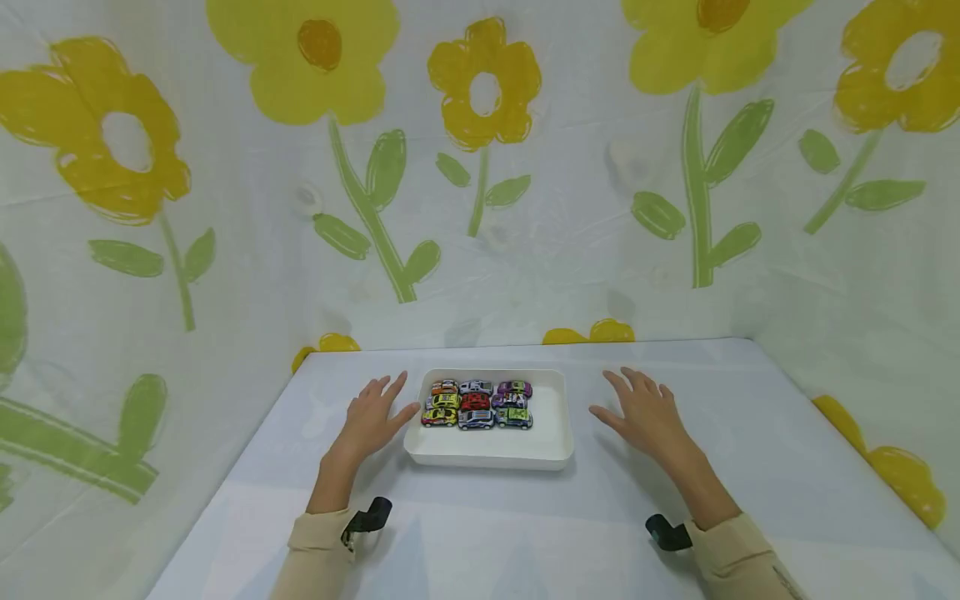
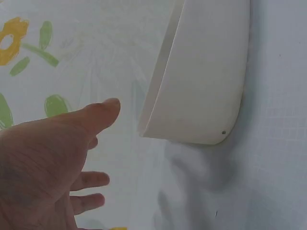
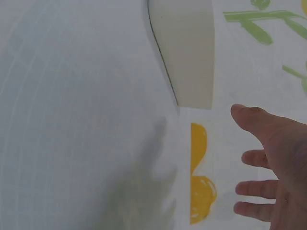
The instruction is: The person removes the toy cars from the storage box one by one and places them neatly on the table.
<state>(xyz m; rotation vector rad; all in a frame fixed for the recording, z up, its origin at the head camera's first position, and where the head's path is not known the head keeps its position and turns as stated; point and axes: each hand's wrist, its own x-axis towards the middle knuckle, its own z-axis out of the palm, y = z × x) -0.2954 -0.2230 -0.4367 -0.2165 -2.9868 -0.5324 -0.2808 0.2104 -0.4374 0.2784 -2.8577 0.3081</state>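
Observation:
A white tray [image 1: 487,460] stands on the table with several small toy cars in it, set close together in rows in its left and middle part. Among them are a red car [image 1: 476,402], a purple car [image 1: 515,388] and a green car [image 1: 513,418]. Just left of the tray hovers my left hand [image 1: 372,419], fingers spread and holding nothing. My right hand [image 1: 647,417] hangs in the air a bit farther off, to the right of the tray, also spread and holding nothing. Both wrist views show the tray's outer wall [image 2: 206,76] apart from the fingers.
The white tabletop [image 1: 510,533] reaches out on all sides of the tray. Behind it and at both sides hangs a pale cloth [image 1: 555,250] printed with yellow flowers and green leaves. Each wrist wears a small black camera mount [image 1: 369,517].

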